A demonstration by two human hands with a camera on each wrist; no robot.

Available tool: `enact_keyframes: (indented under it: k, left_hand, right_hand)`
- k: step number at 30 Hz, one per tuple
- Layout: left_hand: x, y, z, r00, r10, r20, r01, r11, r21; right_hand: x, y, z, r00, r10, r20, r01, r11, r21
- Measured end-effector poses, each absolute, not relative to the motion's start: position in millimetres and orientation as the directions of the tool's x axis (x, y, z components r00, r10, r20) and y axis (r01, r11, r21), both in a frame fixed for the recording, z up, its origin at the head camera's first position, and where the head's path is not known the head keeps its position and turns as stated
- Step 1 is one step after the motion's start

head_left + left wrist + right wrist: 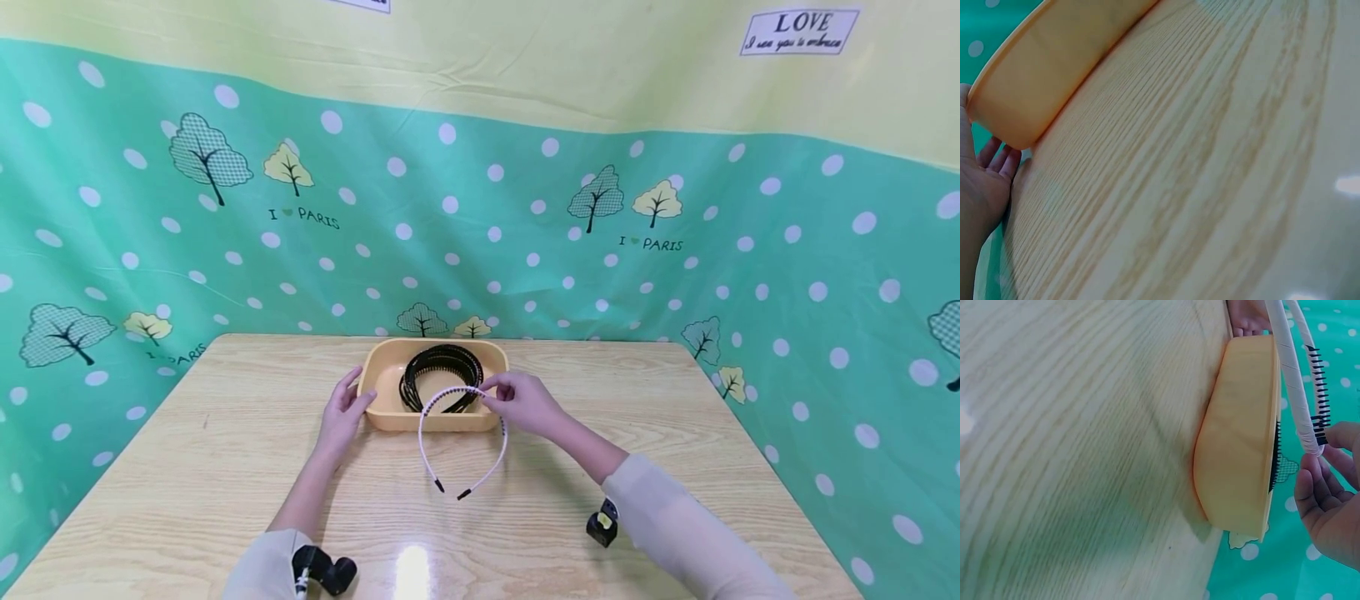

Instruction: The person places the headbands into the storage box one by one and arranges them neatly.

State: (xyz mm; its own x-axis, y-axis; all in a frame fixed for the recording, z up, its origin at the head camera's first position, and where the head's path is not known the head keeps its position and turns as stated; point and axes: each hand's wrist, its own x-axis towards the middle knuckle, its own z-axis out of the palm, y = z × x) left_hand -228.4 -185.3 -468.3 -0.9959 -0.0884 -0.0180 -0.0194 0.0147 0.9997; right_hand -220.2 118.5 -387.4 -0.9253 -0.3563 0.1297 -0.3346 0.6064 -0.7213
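A peach plastic tray (385, 377) sits on the table with several black toothed headbands (408, 387) in it. My left hand (341, 423) holds the tray's left end, thumb at the rim and fingers against the outer wall, as the left wrist view shows at the tray (1035, 69) corner. Between thumb and fingertips my right hand (528, 406) pinches a white headband (421, 437) with dark teeth, near the top of its curve. Its black-tipped ends hang down in front of the tray. In the right wrist view the white headband (1292, 381) is above the tray's side.
The wooden table (247, 450) reaches back to a green polka-dot cloth (510, 225) hanging behind and at the sides. A small black camera is strapped to each wrist. Light glares off the table near its front edge.
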Motion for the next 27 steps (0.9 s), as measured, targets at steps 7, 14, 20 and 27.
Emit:
enact_keyframes:
  k: [7,14,20,27]
  left_hand:
    - [-218.1,-181.5,-454.4,-0.996,-0.085,-0.023,-0.026,0.028,0.999]
    - [-232.0,-186.9,-474.9,-0.996,-0.088,-0.007,-0.009,0.023,1.000]
    - [-237.0,-187.8,-485.4,-0.995,-0.098,0.018,0.015,0.039,0.999]
    - [-237.1,-188.1,-484.9,-0.995,-0.098,0.019,0.014,0.045,0.999]
  right_hand:
    - [-224.2,115.9,-386.3,-0.926,-0.350,0.140,-0.336,0.599,-0.727]
    - [-227.0,114.3,-385.3,-0.922,-0.352,0.159,-0.351,0.590,-0.728]
    - [-228.7,113.9,-380.1,-0.930,-0.336,0.151,-0.336,0.605,-0.722]
    - [-232.0,111.8,-374.5,-0.930,-0.330,0.163,-0.341,0.605,-0.720]
